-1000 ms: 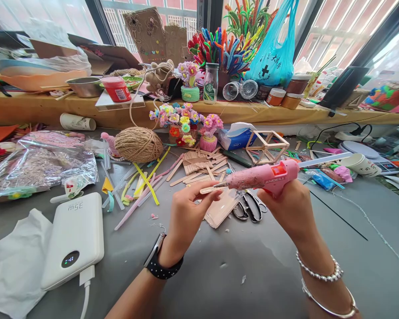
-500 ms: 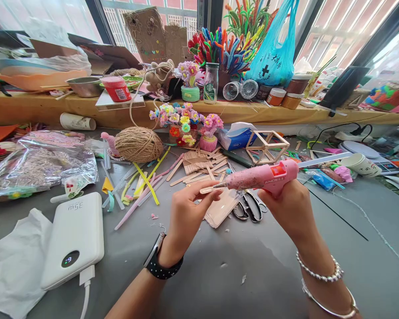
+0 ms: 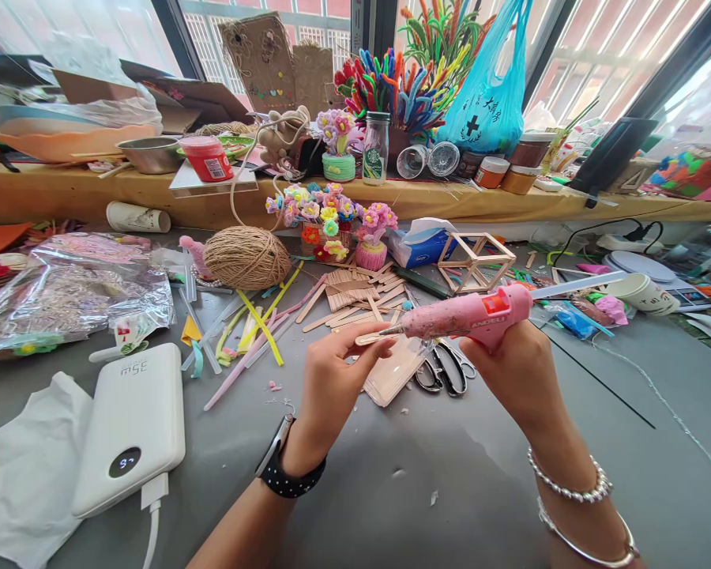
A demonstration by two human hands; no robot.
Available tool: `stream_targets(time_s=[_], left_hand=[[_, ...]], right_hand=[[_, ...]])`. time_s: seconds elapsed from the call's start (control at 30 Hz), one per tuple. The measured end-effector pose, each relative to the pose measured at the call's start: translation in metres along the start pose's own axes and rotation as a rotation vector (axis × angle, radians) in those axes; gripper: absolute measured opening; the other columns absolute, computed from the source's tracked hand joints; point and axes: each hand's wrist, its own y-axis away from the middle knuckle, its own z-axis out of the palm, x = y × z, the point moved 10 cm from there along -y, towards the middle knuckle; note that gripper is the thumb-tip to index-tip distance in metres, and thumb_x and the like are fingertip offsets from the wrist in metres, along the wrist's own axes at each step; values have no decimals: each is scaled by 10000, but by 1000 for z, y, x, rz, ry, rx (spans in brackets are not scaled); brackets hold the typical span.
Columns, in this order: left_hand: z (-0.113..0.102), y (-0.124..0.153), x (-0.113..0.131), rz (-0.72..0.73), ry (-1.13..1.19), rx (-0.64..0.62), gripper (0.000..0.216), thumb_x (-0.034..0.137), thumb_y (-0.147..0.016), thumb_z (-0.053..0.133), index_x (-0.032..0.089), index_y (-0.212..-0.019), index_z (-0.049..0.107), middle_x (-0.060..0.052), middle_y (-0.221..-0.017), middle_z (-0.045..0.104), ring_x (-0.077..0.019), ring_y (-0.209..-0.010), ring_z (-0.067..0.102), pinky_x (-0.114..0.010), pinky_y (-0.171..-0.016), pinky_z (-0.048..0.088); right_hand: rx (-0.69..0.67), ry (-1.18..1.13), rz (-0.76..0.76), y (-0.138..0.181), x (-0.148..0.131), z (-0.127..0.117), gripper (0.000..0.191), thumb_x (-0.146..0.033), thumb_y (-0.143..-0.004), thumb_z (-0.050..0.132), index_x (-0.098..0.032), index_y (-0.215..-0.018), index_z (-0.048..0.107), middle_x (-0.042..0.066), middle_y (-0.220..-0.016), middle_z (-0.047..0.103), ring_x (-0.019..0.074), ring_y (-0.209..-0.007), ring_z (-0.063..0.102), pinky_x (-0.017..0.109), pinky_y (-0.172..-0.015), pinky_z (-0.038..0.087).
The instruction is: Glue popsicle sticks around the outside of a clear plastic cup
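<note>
My right hand (image 3: 509,367) is wrapped round the grip of a pink glue gun (image 3: 468,314), whose nozzle points left at a thin wooden craft stick (image 3: 372,337). My left hand (image 3: 332,379) pinches that stick between thumb and fingers just above the grey table (image 3: 426,474). The nozzle tip sits right at the stick's upper face. Below the stick lies a panel of joined sticks (image 3: 394,371), and black-handled scissors (image 3: 444,370) lie beside it. A heap of loose sticks (image 3: 355,296) is just beyond my hands.
A twine ball (image 3: 247,258), pipe-cleaner flower pots (image 3: 332,225), a wooden stick cube (image 3: 475,261) and a tissue box (image 3: 420,245) stand behind. A white power bank (image 3: 131,427) with its cable and tissue paper (image 3: 24,474) lie at the left. The shelf at the back is crowded.
</note>
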Motion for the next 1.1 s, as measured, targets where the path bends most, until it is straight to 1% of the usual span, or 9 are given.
stream_targets(time_s=[0.1,0.37,0.73,0.97,1.1], left_hand=[[0,0,0,2,-5,0,167,238,-718,661,171,-868,687,-23,-829,713,-126,-622,678,-172,-597,545],[0,-1,1,-1,-22,0,168,241,-714,663,164,-861,685,-32,-829,714,-142,-621,681,-194,-598,554],[0,0,3,12,-26,-3,161,234,-718,660,162,-860,682,-23,-830,712,-122,-618,677,-163,-596,544],[0,0,1,-2,-42,0,168,251,-726,650,164,-866,681,-36,-843,710,-141,-621,679,-203,-604,558],[0,0,0,-6,-51,-2,175,260,-733,641,171,-879,680,-43,-869,708,-147,-629,682,-217,-615,564]], right_hand=[[0,-1,4,0,1,0,130,-259,-621,473,-230,-562,361,34,-551,486,171,-482,478,278,-410,346],[-11,0,-6,2,1,2,130,-241,-622,470,-233,-562,355,26,-541,467,168,-478,466,281,-413,350],[2,-15,-14,1,1,1,112,-250,-622,468,-227,-572,371,24,-548,472,165,-472,460,286,-423,355],[-21,1,11,1,3,2,68,-256,-634,464,-219,-603,416,19,-546,486,160,-463,460,281,-421,354],[-26,27,6,1,2,2,105,-248,-650,470,-224,-585,391,9,-519,474,154,-452,458,272,-411,347]])
